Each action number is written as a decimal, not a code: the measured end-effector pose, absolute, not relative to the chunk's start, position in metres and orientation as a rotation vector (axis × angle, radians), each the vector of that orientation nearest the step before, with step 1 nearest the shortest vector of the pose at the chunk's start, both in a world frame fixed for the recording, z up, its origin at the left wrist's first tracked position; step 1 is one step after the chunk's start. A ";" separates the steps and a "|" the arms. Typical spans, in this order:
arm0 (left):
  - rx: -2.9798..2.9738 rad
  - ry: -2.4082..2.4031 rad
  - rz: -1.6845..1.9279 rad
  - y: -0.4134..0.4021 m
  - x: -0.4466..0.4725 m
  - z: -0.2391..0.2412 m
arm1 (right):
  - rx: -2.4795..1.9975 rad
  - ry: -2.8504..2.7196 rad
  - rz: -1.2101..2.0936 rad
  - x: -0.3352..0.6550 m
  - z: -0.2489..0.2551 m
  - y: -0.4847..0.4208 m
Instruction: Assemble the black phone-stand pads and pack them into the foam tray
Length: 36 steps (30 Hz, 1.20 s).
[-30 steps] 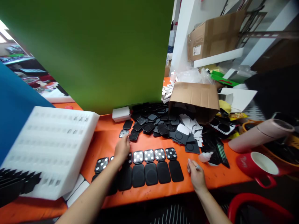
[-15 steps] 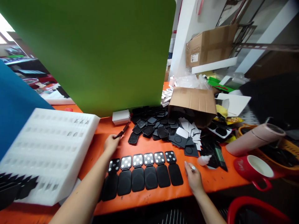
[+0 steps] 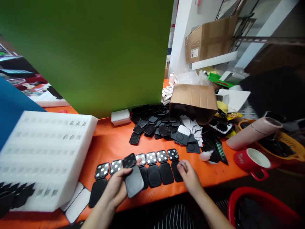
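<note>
My left hand (image 3: pixel 119 186) grips a hinged black folding piece, open flat. Its upper flap (image 3: pixel 129 160) has pale dots, and its lower panel (image 3: pixel 134 182) is a smooth rounded rectangle. It is held above a row of similar opened black pieces (image 3: pixel 154 176), whose upper flaps show white dots, and hides part of the row. My right hand (image 3: pixel 189 178) is closed at the row's right end, over the last piece (image 3: pixel 176 171). A small silvery thing (image 3: pixel 183 163) shows between its fingers; its kind is unclear.
Behind the row lies a heap of black pieces (image 3: pixel 149 129) beside grey and white cards (image 3: pixel 182 137) and a cardboard box (image 3: pixel 194 95). A small squeeze bottle (image 3: pixel 206 156), red mug (image 3: pixel 241 162) and pink flask (image 3: pixel 254 133) stand right. A white foam block (image 3: pixel 47 143) stands left.
My left hand has come back from the far side, bringing a dark thin thing seen edge-on earlier to the row's front. My right hand has moved left onto the row's last piece.
</note>
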<state>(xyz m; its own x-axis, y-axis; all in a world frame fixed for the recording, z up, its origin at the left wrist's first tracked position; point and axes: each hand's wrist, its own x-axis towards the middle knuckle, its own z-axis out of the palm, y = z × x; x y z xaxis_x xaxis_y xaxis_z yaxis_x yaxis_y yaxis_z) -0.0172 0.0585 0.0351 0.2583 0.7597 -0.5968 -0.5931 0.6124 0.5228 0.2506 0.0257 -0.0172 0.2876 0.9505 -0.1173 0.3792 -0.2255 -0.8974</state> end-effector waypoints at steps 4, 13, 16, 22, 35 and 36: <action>0.477 0.908 0.870 0.040 0.021 0.033 | -1.617 -1.579 1.015 0.216 0.030 0.016; 1.419 1.154 0.721 0.021 0.034 0.021 | -1.800 -2.167 0.585 0.183 0.063 0.022; 1.663 1.137 0.635 0.018 0.028 0.019 | -1.826 -2.302 0.510 0.182 0.066 0.021; 1.713 1.147 0.519 0.012 0.025 0.011 | -1.630 -2.354 0.738 0.186 0.068 0.020; 1.120 1.164 0.638 0.003 0.041 0.017 | -1.583 -2.098 0.917 0.182 0.059 0.012; 1.060 1.174 0.637 0.005 0.040 0.019 | -1.560 -2.115 0.926 0.182 0.060 0.011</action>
<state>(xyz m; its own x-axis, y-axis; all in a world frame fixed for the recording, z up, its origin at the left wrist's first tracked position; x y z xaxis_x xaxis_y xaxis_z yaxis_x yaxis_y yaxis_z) 0.0404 0.0050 0.0185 0.3041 0.8557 -0.4187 0.1150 0.4033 0.9078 0.1823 0.0114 0.0596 -0.3300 0.9390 -0.0966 0.7081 0.1786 -0.6832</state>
